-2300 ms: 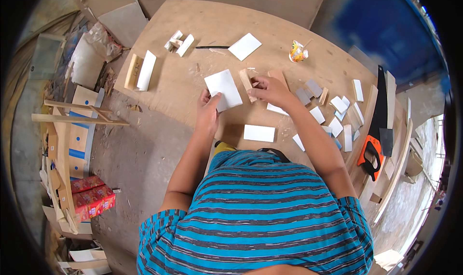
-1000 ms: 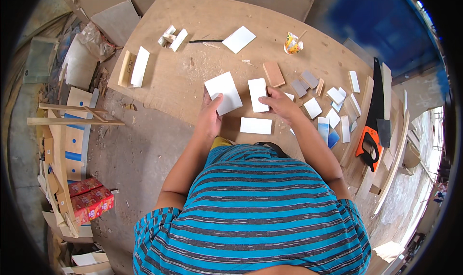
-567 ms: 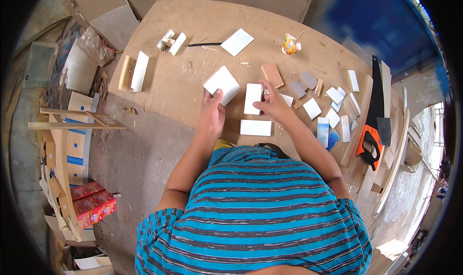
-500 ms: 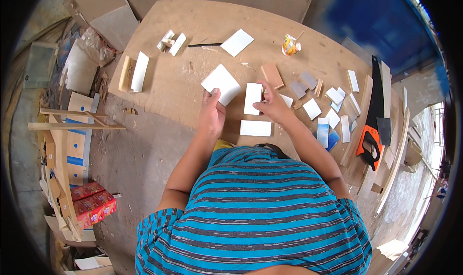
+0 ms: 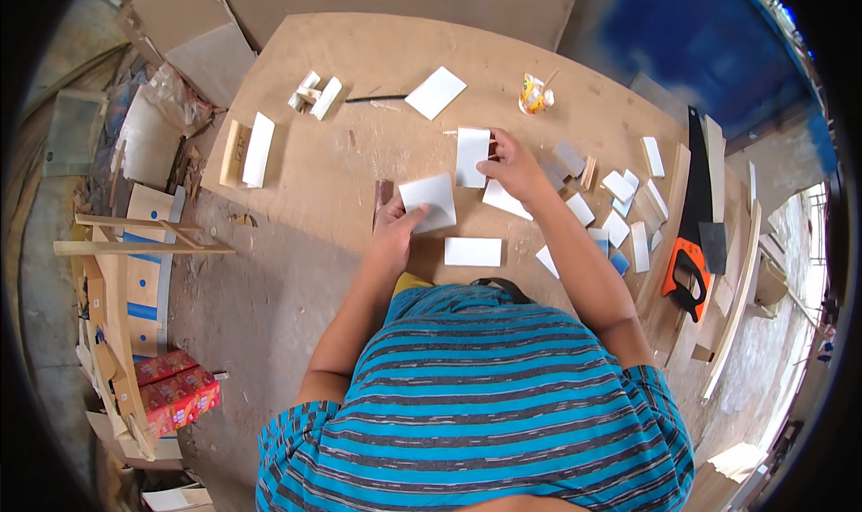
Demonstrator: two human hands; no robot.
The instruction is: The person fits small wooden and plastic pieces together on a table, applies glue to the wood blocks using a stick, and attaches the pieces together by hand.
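My left hand (image 5: 393, 234) grips a squarish white board (image 5: 433, 194) with its thumb on top, near the table's front edge. Farther off and to the right, my right hand (image 5: 514, 169) pinches the right edge of a smaller white rectangular board (image 5: 472, 153), its thumb on the face. Below that hand lies a white piece (image 5: 505, 200), partly covered by my right forearm. Another white rectangle (image 5: 473, 252) rests flat close to my body. A dark brown piece (image 5: 382, 194) shows just beyond my left fingers.
Several small white and grey offcuts (image 5: 618, 186) lie at the right, beside an orange-handled handsaw (image 5: 690, 270). A cup (image 5: 534, 96) holding a stick stands farther back. White-faced wooden assemblies (image 5: 259, 149) stand at the left, and a white board (image 5: 436, 93) lies at the back.
My left hand has brought its board nearer to me and a little right, turning it. My right hand has moved its board farther away, uncovering the white piece beneath.
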